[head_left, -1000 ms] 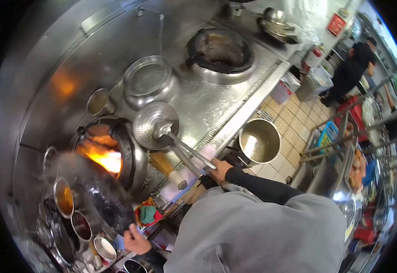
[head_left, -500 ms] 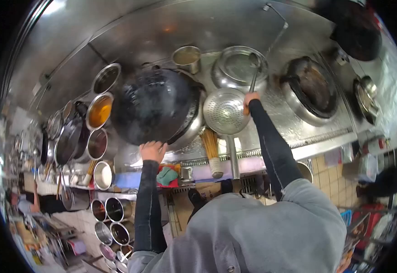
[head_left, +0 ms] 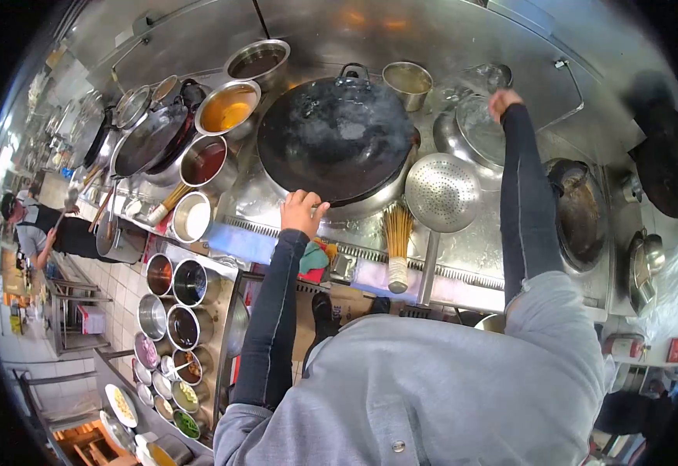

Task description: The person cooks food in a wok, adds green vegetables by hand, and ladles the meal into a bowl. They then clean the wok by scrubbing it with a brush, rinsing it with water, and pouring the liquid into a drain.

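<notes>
The black wok (head_left: 337, 138) sat on the burner at the middle of the steel table (head_left: 479, 248), straight ahead of the person. The left hand (head_left: 302, 212) was curled over the wok's near rim, gripping it, with that arm stretched straight forward. The right hand (head_left: 504, 102) reached far out over the steel pot (head_left: 475, 128) beside the wok, closed around a ladle (head_left: 485, 78). A perforated strainer (head_left: 441, 193) lay between the two arms.
</notes>
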{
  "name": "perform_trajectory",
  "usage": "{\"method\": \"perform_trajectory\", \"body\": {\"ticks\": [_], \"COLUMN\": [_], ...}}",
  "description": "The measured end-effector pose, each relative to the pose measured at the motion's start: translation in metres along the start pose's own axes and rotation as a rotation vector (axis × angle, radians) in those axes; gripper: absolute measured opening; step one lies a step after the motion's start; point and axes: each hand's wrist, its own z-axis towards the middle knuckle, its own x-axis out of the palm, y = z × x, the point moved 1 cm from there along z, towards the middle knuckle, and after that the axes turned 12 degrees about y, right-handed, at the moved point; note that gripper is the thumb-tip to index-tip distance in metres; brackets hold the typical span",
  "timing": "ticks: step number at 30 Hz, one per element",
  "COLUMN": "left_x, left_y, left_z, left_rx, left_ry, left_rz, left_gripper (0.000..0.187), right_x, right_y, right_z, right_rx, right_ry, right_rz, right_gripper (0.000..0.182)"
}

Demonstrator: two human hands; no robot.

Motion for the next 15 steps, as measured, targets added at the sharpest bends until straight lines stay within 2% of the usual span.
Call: {"method": "perform_trajectory", "body": {"ticks": [1, 3, 5, 6, 7, 9, 10, 11, 12, 13, 14, 15], "left_x": [0.000, -0.014, -0.024, -0.028, -0.028, -0.022, -0.010, 0.003, 0.018, 0.057, 0.085, 0.115], "left_y": [-0.002, -0.015, -0.024, -0.025, -0.023, -0.013, -0.003, 0.010, 0.021, 0.055, 0.074, 0.103], "left_z": [-0.005, -0.020, -0.046, -0.065, -0.085, -0.133, -0.158, -0.187, -0.215, -0.260, -0.304, -0.354], "left_rx": [-0.005, 0.033, 0.056, 0.026, 0.003, -0.089, -0.155, -0.233, -0.336, -0.427, -0.674, -0.824], "left_ry": [-0.014, -0.062, -0.135, -0.147, -0.136, -0.107, -0.088, -0.056, -0.035, -0.027, -0.023, 0.065], "left_rz": [-0.066, -0.062, -0.103, -0.154, -0.259, -0.448, -0.533, -0.542, -0.778, -0.853, -0.995, -0.972], "left_gripper": [0.020, 0.029, 0.035, 0.036, 0.034, 0.028, 0.026, 0.024, 0.025, 0.027, 0.031, 0.030], "right_x": [0.009, 0.027, 0.065, -0.004, 0.001, 0.031, 0.043, 0.044, 0.048, 0.045, 0.037, 0.041], "right_y": [-0.017, -0.072, -0.098, -0.169, -0.166, -0.148, -0.129, -0.097, -0.064, -0.039, -0.019, 0.006], "right_z": [-0.010, -0.035, -0.071, -0.032, -0.036, -0.057, -0.068, -0.071, -0.069, -0.061, -0.045, -0.040], "right_rx": [0.047, 0.288, 0.327, 0.303, 0.306, 0.019, -0.163, -0.262, -0.235, -0.203, -0.211, -0.238], "right_ry": [-0.111, -0.385, -0.264, -0.350, -0.359, -0.260, -0.140, -0.092, -0.168, -0.247, -0.201, -0.247], "right_rz": [-0.734, -0.800, -1.575, -1.594, -1.593, 0.259, 1.173, 1.502, 1.539, 1.578, 1.549, 1.594], "right_gripper": [0.028, 0.035, 0.023, 0.019, 0.019, 0.018, 0.019, 0.013, 0.012, 0.012, 0.014, 0.020]}}
